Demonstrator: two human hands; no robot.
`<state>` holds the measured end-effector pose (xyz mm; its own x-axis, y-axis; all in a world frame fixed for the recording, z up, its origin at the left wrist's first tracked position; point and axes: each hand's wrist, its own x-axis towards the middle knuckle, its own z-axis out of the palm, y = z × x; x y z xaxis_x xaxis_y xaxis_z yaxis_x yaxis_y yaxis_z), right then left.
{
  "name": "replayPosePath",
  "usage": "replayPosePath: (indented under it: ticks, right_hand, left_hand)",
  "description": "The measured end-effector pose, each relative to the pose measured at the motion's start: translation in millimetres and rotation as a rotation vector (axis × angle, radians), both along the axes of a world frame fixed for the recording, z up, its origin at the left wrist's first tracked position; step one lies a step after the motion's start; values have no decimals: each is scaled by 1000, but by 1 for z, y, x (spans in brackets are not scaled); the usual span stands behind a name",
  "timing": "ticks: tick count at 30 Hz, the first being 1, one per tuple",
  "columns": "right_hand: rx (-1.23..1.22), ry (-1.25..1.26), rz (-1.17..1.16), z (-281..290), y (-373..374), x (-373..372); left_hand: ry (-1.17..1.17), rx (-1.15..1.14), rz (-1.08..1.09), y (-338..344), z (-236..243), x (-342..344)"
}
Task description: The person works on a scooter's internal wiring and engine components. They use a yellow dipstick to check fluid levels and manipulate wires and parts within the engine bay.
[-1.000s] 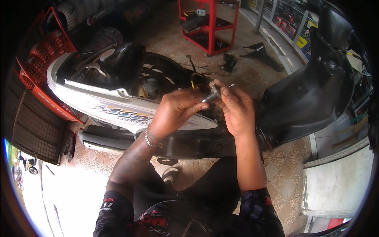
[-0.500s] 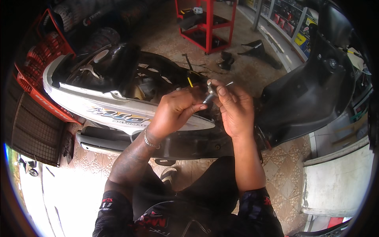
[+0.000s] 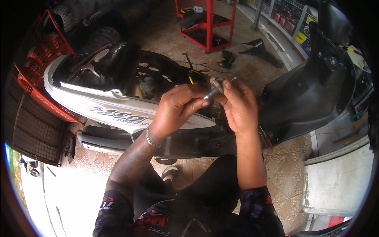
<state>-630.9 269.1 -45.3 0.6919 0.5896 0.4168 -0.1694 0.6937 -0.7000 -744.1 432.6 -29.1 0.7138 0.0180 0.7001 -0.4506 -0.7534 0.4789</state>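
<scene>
In front of me, above the scooter body (image 3: 130,108), both hands meet at a small silver metal part (image 3: 213,94) with a rounded, cylinder-like end. Its exact kind is too small to tell. My left hand (image 3: 178,106) pinches the lower end between thumb and curled fingers. Thumb and fingers of my right hand (image 3: 239,104) close round the upper end, where a thin bright tip shows past the fingers. Behind my left knuckles a thin yellow piece (image 3: 191,78) stands out among the dark parts of the scooter's opened middle.
A black leg-shield panel (image 3: 308,98) rises at the right. Behind the scooter stands a red tool trolley (image 3: 209,29). Loose black plastic pieces (image 3: 256,49) lie on the tiled floor. At the left is a red rack (image 3: 43,67), and a white surface (image 3: 339,183) is at the lower right.
The metal part has turned between my fingers, and its silver side now shows more. My right hand has shifted slightly to the right; my left hand has hardly moved.
</scene>
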Motion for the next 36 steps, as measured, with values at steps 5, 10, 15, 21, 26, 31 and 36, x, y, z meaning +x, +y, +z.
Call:
replayPosePath:
  ticks: [5,10,15,21,26,31,36]
  right_hand:
    - [-18,9,-43,6,2,-3]
    - [-93,-48,-63,5,4,-11]
    - [-115,-104,-111,7,1,-15]
    - [-142,-331,-375,20,-6,-17]
    - [-143,-317,-380,22,2,-20]
    - [-162,-303,-264,18,10,-20]
    - [-208,-297,-204,19,13,-20]
  left_hand:
    - [-24,-37,-18,0,0,3]
    - [29,-52,-44,9,-5,-3]
    - [39,13,-18,11,-6,-6]
    - [60,-104,-11,2,-9,-7]
    - [68,-273,-55,-1,-9,-6]
    - [80,-170,-56,-1,-4,-11]
    - [-11,-389,-158,1,-7,-5]
